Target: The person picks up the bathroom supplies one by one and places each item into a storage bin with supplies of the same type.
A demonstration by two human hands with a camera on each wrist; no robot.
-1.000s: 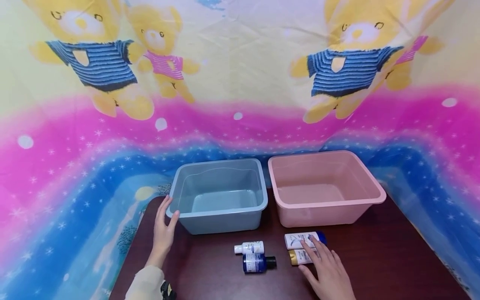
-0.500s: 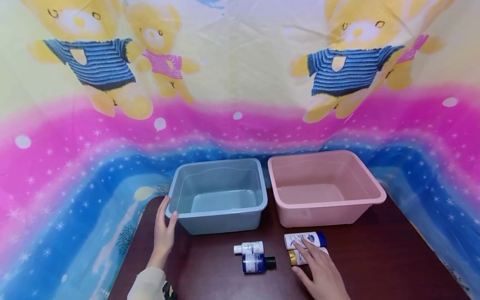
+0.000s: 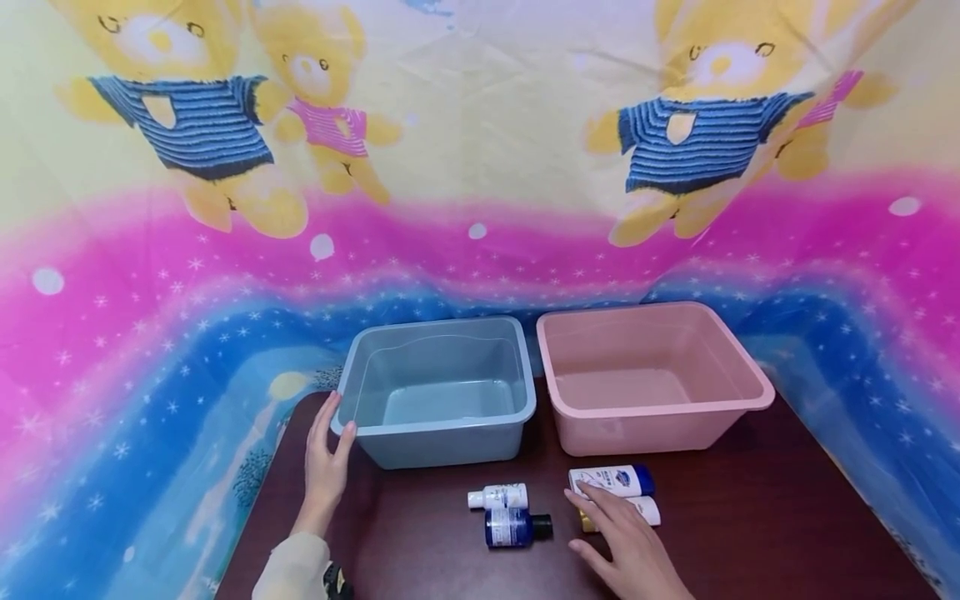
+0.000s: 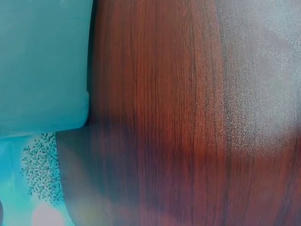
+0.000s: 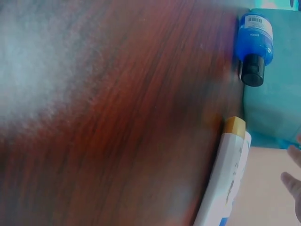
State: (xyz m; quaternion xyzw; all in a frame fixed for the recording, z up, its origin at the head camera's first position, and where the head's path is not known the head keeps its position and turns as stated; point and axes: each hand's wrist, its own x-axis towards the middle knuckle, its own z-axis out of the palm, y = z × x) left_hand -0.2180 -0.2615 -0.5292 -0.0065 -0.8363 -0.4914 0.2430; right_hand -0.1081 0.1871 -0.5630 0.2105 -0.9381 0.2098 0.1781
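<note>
In the head view my left hand (image 3: 326, 471) touches the front left corner of a blue-grey basin (image 3: 442, 446), fingers straight along its left side and thumb at the front rim. My right hand (image 3: 618, 542) is spread over two bottles lying side by side: a white one with a blue cap (image 3: 626, 480) and a white one with a gold cap (image 3: 647, 508), partly hidden by the fingers. I cannot tell whether the fingertips touch them. To their left lie a small white bottle (image 3: 506, 497) and a dark blue bottle with a black cap (image 3: 508, 528).
A pink basin (image 3: 645, 429) stands right of the blue-grey one, a narrow gap between them. Both stand at the back of the dark wooden table (image 3: 427, 567). Behind hangs a printed bear cloth (image 3: 472, 150).
My right hand has moved a little to the left over the two right-hand bottles, uncovering more of their right ends. The left hand stays at the basin corner.
</note>
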